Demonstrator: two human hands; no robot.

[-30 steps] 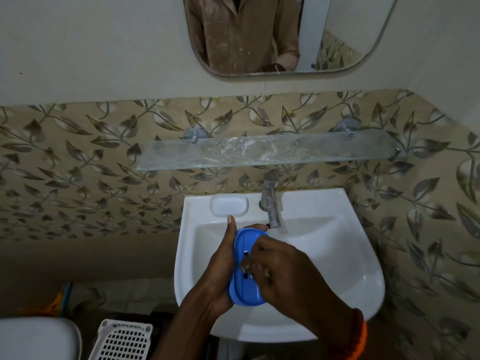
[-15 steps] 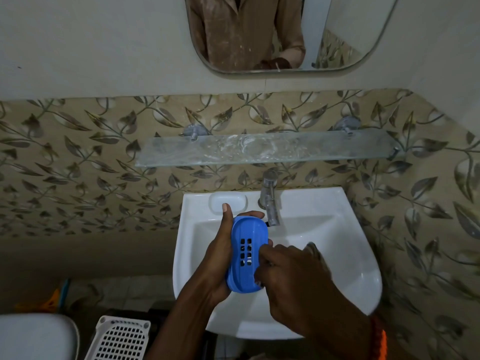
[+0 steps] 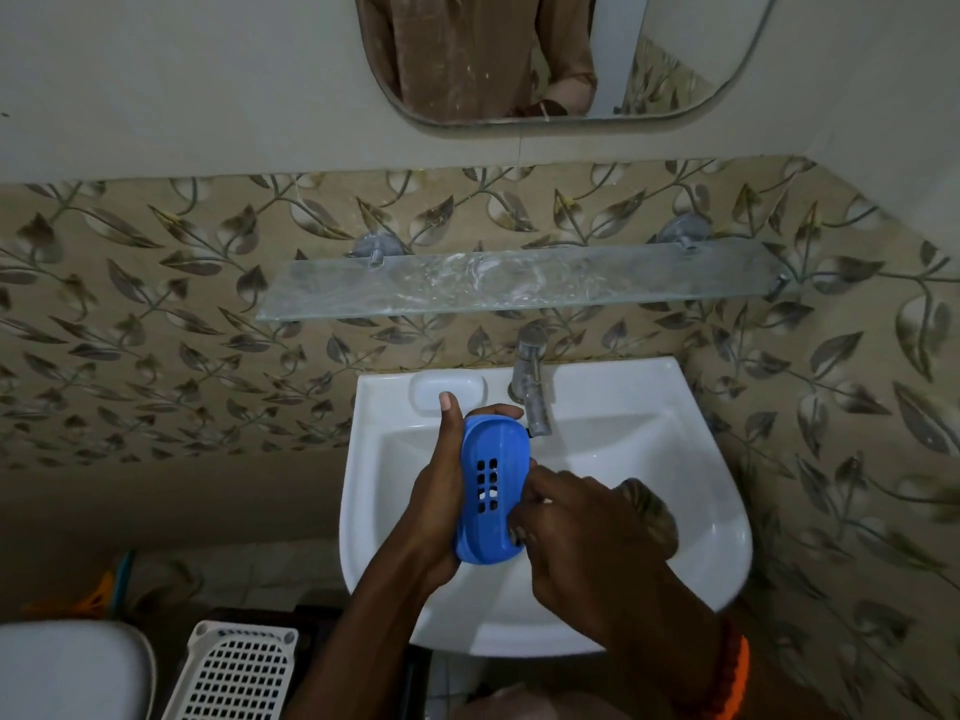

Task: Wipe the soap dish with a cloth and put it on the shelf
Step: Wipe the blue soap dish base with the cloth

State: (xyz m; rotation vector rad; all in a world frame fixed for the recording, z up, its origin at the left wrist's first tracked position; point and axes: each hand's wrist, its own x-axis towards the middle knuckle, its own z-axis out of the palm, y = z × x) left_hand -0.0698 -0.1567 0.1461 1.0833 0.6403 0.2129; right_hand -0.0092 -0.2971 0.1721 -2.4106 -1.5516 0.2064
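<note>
Soap dish (image 3: pixel 491 491) first: blue, slotted, held upright over the white basin (image 3: pixel 691 511), well below the shelf. Our left hand (image 3: pixel 434 506) wraps it from nine o'clock, thumb up along the edge and fingertips hooked over the top, which we judge steadies it so the other hand can work the face. Our right hand (image 3: pixel 582 537) comes in from four o'clock with fingers curled against the dish's lower right edge; a brownish wad at its three o'clock may be the cloth (image 3: pixel 652 511), though we cannot tell for sure, nor whether the fingers pinch it. Holding it over the basin likely lets drips fall there. At twelve o'clock sits the tap (image 3: pixel 532 392), and beyond it the glass shelf (image 3: pixel 519 283), the dish's destination. No brand, label or writing is readable anywhere.
</note>
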